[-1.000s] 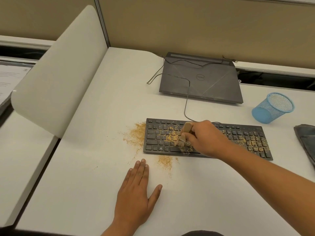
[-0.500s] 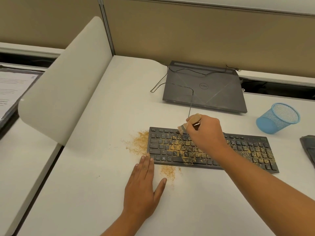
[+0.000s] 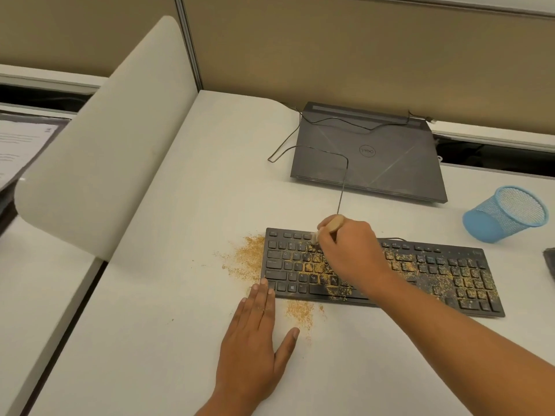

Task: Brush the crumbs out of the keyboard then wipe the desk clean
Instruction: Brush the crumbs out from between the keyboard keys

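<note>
A black keyboard (image 3: 432,274) lies across the white desk (image 3: 180,265), strewn with tan crumbs, thickest in the middle and on the right keys. My right hand (image 3: 348,250) grips a small wooden-handled brush (image 3: 329,226), its bristles on the top key rows left of centre. Piles of crumbs (image 3: 249,261) lie on the desk left of the keyboard and below its front edge. My left hand (image 3: 255,337) rests flat on the desk, fingertips touching the keyboard's front left corner.
A closed grey laptop (image 3: 369,157) sits behind the keyboard with a thin cable (image 3: 342,187) running over it. A blue mesh cup (image 3: 507,213) lies tipped at the right. A white curved divider (image 3: 105,139) borders the desk's left side. A dark object (image 3: 550,262) shows at the right edge.
My right hand lifted the brush from the keyboard's front rows up to its top rows. My left hand slid forward until its fingertips reached the keyboard's corner.
</note>
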### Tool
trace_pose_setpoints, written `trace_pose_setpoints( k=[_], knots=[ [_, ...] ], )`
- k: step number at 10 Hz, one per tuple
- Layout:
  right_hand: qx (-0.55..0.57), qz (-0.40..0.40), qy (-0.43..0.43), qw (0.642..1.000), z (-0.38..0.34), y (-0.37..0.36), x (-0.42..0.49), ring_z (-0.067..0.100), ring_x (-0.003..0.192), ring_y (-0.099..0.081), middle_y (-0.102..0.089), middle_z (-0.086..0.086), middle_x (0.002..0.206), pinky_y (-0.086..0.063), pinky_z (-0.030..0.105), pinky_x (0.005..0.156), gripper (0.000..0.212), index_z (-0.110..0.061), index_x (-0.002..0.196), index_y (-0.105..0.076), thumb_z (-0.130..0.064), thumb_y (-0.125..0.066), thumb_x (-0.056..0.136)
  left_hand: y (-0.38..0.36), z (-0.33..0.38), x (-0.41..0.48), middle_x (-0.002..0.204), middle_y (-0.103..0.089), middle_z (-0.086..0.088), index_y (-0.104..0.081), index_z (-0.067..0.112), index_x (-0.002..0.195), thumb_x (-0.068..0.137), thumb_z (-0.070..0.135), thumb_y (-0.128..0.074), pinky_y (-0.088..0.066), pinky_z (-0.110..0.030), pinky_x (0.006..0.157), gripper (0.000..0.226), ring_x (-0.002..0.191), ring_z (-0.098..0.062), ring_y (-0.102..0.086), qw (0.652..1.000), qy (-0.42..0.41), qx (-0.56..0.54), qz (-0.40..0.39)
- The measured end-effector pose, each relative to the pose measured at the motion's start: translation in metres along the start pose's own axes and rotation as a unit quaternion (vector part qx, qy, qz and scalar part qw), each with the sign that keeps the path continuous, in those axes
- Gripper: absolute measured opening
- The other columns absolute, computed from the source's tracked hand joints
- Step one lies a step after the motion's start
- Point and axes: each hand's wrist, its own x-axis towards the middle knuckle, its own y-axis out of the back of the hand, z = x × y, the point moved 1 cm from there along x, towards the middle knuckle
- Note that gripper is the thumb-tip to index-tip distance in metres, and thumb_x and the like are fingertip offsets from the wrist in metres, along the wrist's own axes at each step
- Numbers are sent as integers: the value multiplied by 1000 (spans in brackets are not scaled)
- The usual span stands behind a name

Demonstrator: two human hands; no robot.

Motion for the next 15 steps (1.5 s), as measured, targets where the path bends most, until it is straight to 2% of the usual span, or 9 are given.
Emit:
trace_pose_setpoints(
  k=[2,4,6,7,8,10,12,14,15],
  knots=[
    [35,-2,-8,999,-1,7,6,1,53,-48,-60,-15,69,-30,15,52,28,-21,85,-66,-21,-43,102,0,0,0,161,-22,-2,-24,14,153,99,62,-27,-12,-27,119,72,149,-15,-18,1000,0,0,0],
    [110,-37,-11,993,-16,0,8,4,65,-66,-66,-7,79,-52,21,56,24,-24,86,-62,-17,-45,102,2,1,0,162,-20,-3,-28,11,153,100,62,-27,-13,-28,119,74,150,-14,-14,1000,-3,-1,-2],
    [24,-53,13,998,-13,-11,10,3,55,-54,-63,-12,85,-38,13,47,25,-15,85,-66,-21,-49,101,2,1,0,162,-20,-3,-30,10,152,100,62,-27,-14,-29,119,74,150,-15,-15,1000,-3,4,-3],
    [99,-37,-8,994,-19,-4,14,3,71,-64,-59,-20,82,-52,18,63,19,-20,87,-67,-15,-53,99,1,1,0,162,-20,-3,-31,10,152,100,61,-27,-16,-30,118,74,150,-16,-16,1000,-5,3,-5],
    [39,2,0,999,-14,6,15,0,56,-53,-56,-23,72,-34,12,54,24,-24,83,-65,-16,-49,100,2,1,0,162,-21,-4,-31,10,152,100,61,-27,-15,-30,119,74,150,-15,-16,1000,-3,2,-3],
    [54,-64,-1,996,-26,-4,16,5,64,-59,-62,-13,80,-43,18,59,23,-20,86,-65,-17,-47,100,3,2,0,161,-22,-4,-32,9,152,100,61,-27,-13,-28,119,74,150,-15,-16,1000,-1,6,-7],
    [-92,-29,20,995,-21,-9,13,17,71,-63,-68,-1,85,-56,35,74,29,-12,89,-65,-25,-42,101,4,3,1,161,-23,-4,-31,9,152,100,61,-27,-13,-28,119,74,150,-15,-16,1000,0,5,-3],
    [124,-85,-6,989,-35,-6,13,-15,56,-57,-62,-22,79,-42,8,52,32,-17,77,-72,-9,-50,98,4,3,0,162,-22,-4,-31,10,152,100,61,-28,-13,-28,120,74,150,-14,-15,1000,-3,3,7],
    [8,15,-1,1000,-23,0,12,8,60,-65,-68,-6,69,-54,28,65,39,-15,72,-68,-21,-43,101,3,2,0,161,-23,-4,-32,10,152,99,61,-30,-19,-31,118,73,149,-16,-18,1000,-5,0,17]
  ],
)
